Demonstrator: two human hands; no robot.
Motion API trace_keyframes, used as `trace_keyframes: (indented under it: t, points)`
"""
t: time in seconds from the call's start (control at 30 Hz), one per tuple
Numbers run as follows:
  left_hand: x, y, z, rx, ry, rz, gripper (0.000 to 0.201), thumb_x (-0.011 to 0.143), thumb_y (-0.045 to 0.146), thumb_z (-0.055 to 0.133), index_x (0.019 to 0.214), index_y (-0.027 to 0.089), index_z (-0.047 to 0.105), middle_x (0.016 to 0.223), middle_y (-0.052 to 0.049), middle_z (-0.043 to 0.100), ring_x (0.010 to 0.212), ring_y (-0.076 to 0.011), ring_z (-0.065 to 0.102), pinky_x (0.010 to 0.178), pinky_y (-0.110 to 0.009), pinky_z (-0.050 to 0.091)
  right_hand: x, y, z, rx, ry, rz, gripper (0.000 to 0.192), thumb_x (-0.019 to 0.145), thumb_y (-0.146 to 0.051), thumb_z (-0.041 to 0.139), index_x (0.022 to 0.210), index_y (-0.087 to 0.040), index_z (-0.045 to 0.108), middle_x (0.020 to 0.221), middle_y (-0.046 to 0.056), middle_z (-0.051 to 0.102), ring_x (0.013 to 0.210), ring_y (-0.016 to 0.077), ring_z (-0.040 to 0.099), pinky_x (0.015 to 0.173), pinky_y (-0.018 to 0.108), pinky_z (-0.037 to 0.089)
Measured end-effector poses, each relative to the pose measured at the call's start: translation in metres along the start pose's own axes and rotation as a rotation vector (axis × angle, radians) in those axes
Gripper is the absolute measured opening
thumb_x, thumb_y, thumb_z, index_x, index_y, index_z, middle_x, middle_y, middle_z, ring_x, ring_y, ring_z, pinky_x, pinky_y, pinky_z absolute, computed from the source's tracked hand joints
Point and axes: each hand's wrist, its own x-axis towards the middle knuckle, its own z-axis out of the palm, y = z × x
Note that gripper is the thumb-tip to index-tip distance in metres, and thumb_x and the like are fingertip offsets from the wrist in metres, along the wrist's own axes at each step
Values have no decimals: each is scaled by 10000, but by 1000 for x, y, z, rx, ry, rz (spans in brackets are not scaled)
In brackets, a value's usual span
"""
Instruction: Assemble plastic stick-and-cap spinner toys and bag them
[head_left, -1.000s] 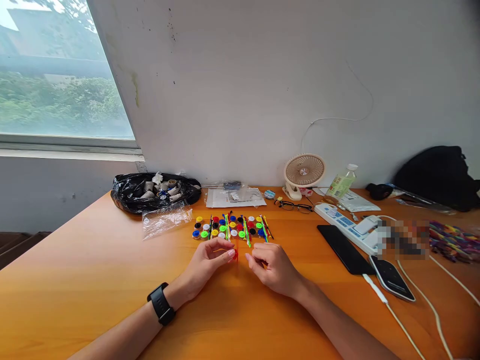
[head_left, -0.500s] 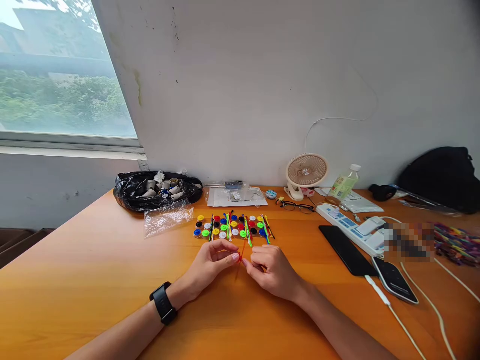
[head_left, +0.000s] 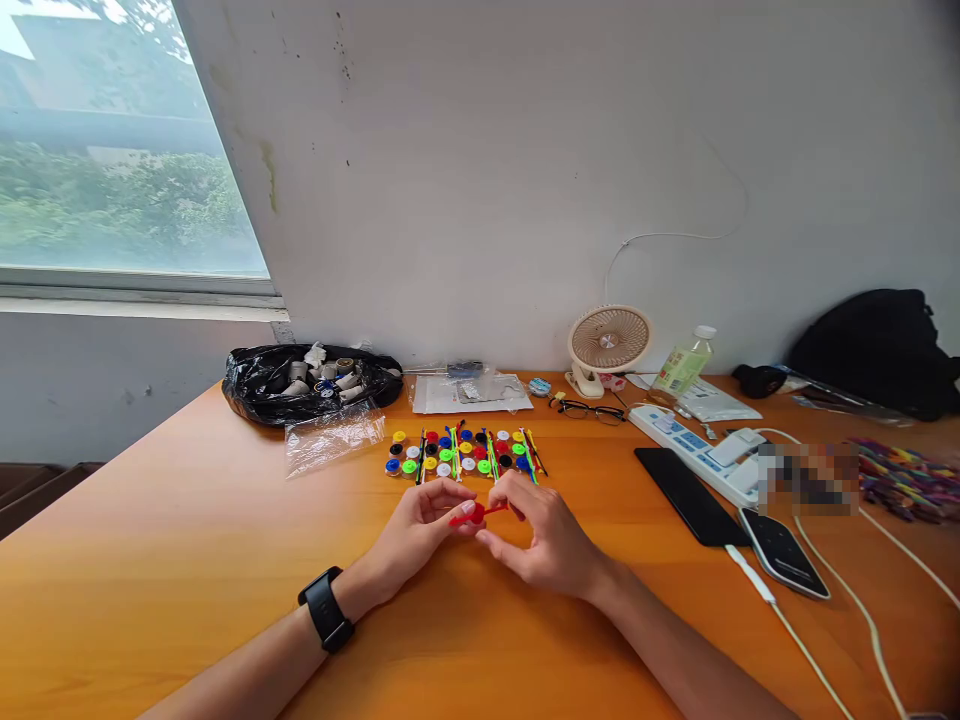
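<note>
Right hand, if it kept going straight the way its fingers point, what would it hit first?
Probably the left hand: the right hand points leftward at it, both pinching the small red piece between them.

The orange wooden surface carries rows of coloured caps and sticks at its middle, with a clear plastic bag and a black bag of spools to their left. To the right lie glasses, a clip fan, a bottle, a power strip, two phones and a black backpack.
</note>
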Motion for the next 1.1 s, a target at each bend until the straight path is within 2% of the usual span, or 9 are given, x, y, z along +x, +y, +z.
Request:
trace_keyframes:
  t: [0.23, 0.3, 0.4, 0.63, 0.73, 0.93, 0.97, 1.07, 1.1]
  points:
    - [2, -4, 1, 18, -18, -28, 450, 872, 528, 764, 1101, 160, 646, 842, -75, 770, 802, -197, 742, 836, -362, 605, -2, 5, 6, 8, -49, 7, 52, 972, -204, 641, 931, -217, 610, 891, 27, 675, 838, 193, 593, 793, 323, 449]
    - [3, -6, 1, 49, -38, -1, 443, 897, 538, 732, 1095, 151, 648, 857, -88, 773, 798, -200, 746, 833, -365, 608, -2, 6, 5, 70, -56, 51, 22, 979, -206, 636, 996, -219, 631, 902, 23, 678, 824, 180, 605, 772, 305, 465]
    - [3, -8, 0, 96, -60, 32, 430, 919, 546, 702, 1076, 148, 658, 865, -86, 769, 783, -195, 741, 820, -355, 608, -1, 5, 3, 141, -62, 69, 143, 972, -222, 663, 1114, -234, 664, 953, 25, 698, 853, 176, 625, 801, 302, 488]
    - [1, -11, 0, 129, -105, 36, 464, 956, 563, 641, 1187, 161, 660, 954, -95, 763, 814, -197, 739, 809, -337, 598, 0, 6, 6, 180, -66, 42, 124, 1023, -274, 613, 1063, -220, 718, 934, 44, 711, 866, 185, 650, 814, 310, 507]
    - [-1, -10, 1, 143, -98, 7, 485, 980, 582, 589, 1222, 166, 648, 1012, -120, 771, 856, -208, 736, 819, -337, 581, 5, 7, -10, 102, -17, 38, 141, 1041, -286, 577, 1054, -223, 704, 963, 56, 721, 898, 196, 662, 833, 317, 513]
    - [-4, -11, 3, 180, -120, 31, 472, 988, 591, 566, 1176, 168, 658, 929, -99, 749, 809, -185, 683, 750, -295, 529, 1, 17, -86, -218, 325, 178, 205, 1032, -392, 558, 1042, -231, 685, 999, 95, 724, 903, 243, 667, 855, 364, 513]
    - [-4, -11, 3, 178, -117, 35, 475, 984, 596, 570, 1182, 173, 655, 945, -96, 741, 809, -183, 679, 746, -294, 526, -5, 23, -92, -244, 329, 222, 213, 1024, -404, 564, 1029, -233, 690, 985, 93, 727, 880, 244, 666, 832, 363, 512]
    - [-4, -9, 4, 169, -94, 40, 491, 975, 611, 570, 1226, 194, 632, 1005, -88, 709, 806, -178, 675, 739, -298, 531, -29, 48, -88, -201, 53, 377, 266, 992, -420, 577, 864, -224, 704, 812, 59, 719, 699, 213, 632, 659, 330, 478]
    - [-5, -8, 4, 168, -86, 41, 493, 976, 614, 565, 1233, 198, 625, 1013, -85, 699, 802, -175, 673, 735, -299, 532, -36, 56, -83, -178, 33, 442, 300, 992, -427, 555, 833, -215, 697, 752, 52, 703, 648, 204, 608, 611, 320, 455]
